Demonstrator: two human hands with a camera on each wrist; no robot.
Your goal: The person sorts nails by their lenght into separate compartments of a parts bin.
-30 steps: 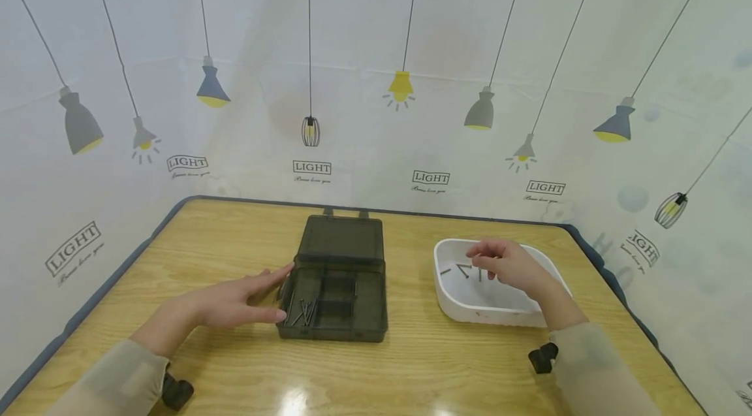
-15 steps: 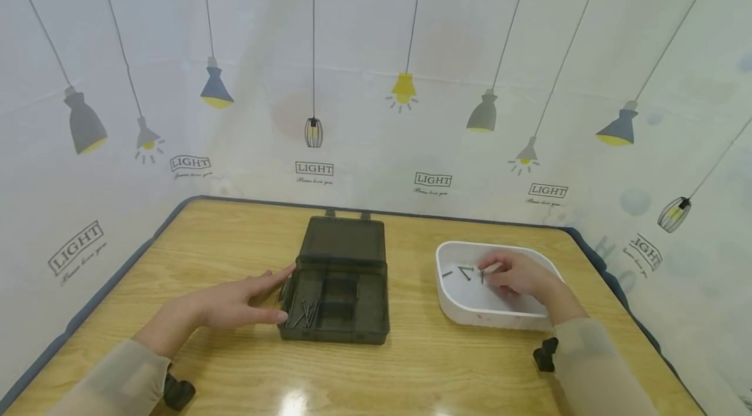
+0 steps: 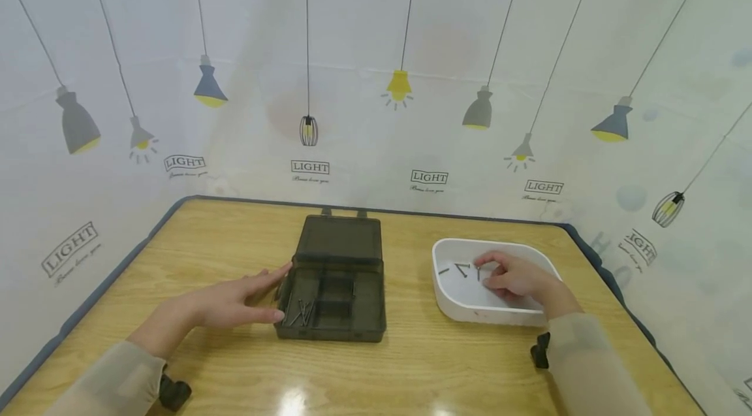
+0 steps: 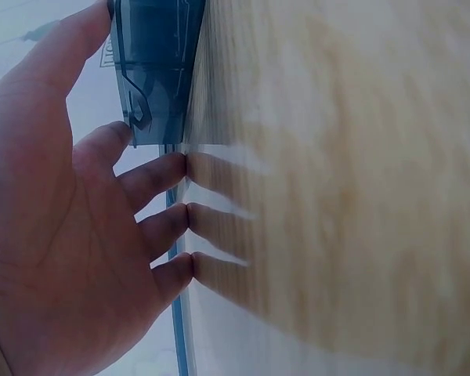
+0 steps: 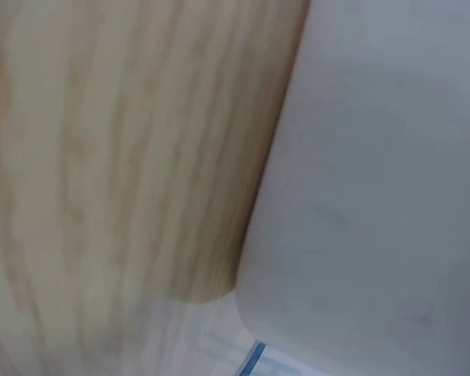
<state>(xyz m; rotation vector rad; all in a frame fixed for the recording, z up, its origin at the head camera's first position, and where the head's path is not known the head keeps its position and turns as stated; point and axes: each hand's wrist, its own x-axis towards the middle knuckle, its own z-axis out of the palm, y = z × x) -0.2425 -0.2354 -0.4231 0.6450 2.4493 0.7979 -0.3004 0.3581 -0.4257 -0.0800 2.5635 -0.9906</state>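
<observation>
A dark translucent compartment box (image 3: 352, 324) stands on the table with its lid (image 3: 341, 238) raised at the back. Several thin metal screws or nails (image 3: 302, 313) lie in its left compartment. My left hand (image 3: 229, 302) touches the box's left side with spread fingers, thumb at the near corner; in the left wrist view its other fingertips (image 4: 189, 215) rest on the table. At the right, my right hand (image 3: 517, 277) is lowered into a white tray (image 3: 487, 315), index finger and thumb bent and apart beside one small metal piece (image 3: 478, 273). The right wrist view shows only the tray's outer wall (image 5: 376, 196).
More metal pieces (image 3: 462, 270) lie in the tray's left part. The wooden table (image 3: 405, 364) has a dark blue edge (image 3: 411, 211), with a lamp-printed cloth (image 3: 364, 142) hanging behind it. Table surface separates box and tray.
My right hand has dropped from above the tray down into it, its fingertips coming close to a metal piece. My left hand has stayed against the box.
</observation>
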